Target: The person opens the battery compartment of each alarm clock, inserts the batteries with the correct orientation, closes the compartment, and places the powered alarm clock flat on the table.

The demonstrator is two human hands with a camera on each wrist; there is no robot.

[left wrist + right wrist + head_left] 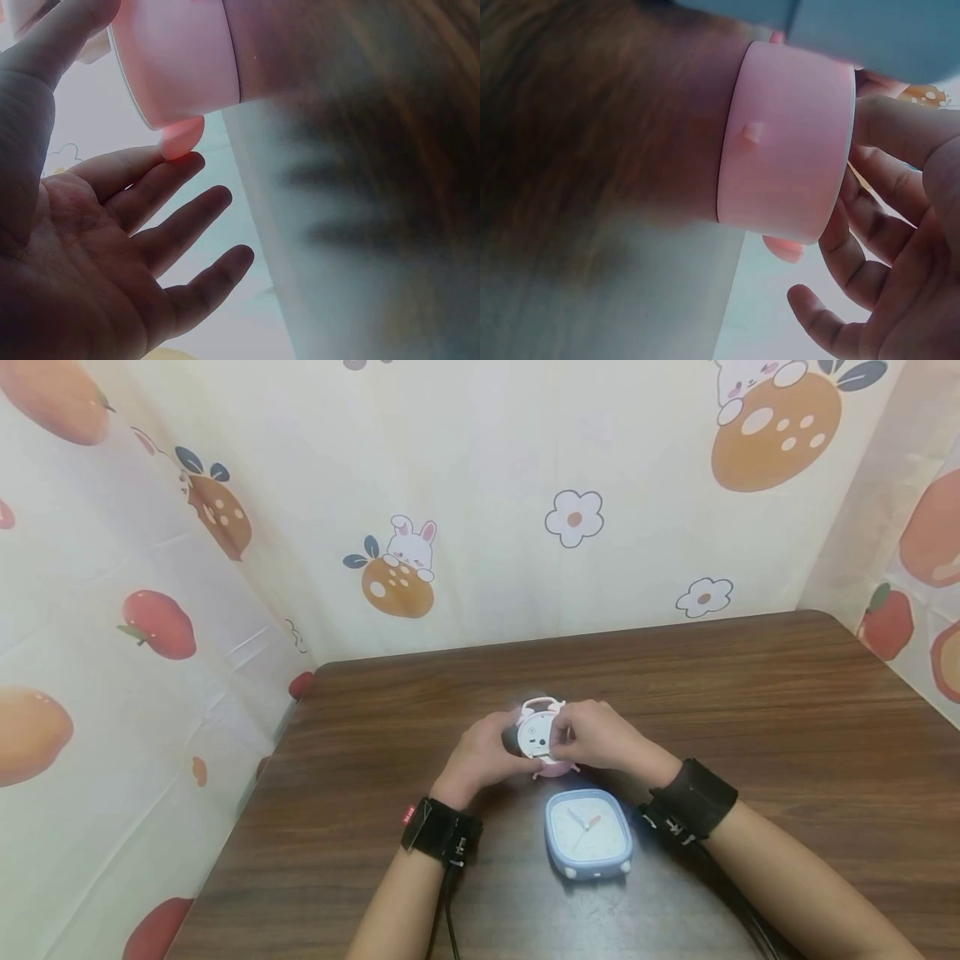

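A small pink alarm clock (536, 735) stands on the table with its white back facing me, its handle and bells at the top. My left hand (487, 750) holds it from the left side; in the left wrist view the thumb lies along the back edge and fingertips reach a pink bell (182, 139). My right hand (596, 733) is at the right part of the back, thumb and index finger pinched together there. What those fingertips pinch is hidden. In the right wrist view the pink casing (787, 142) shows beside the curled fingers.
A blue square alarm clock (588, 835) lies face up on the brown wooden table (390, 718), just in front of the pink one. Black straps with cables circle both wrists. A patterned curtain (487, 568) hangs behind the table and along its sides.
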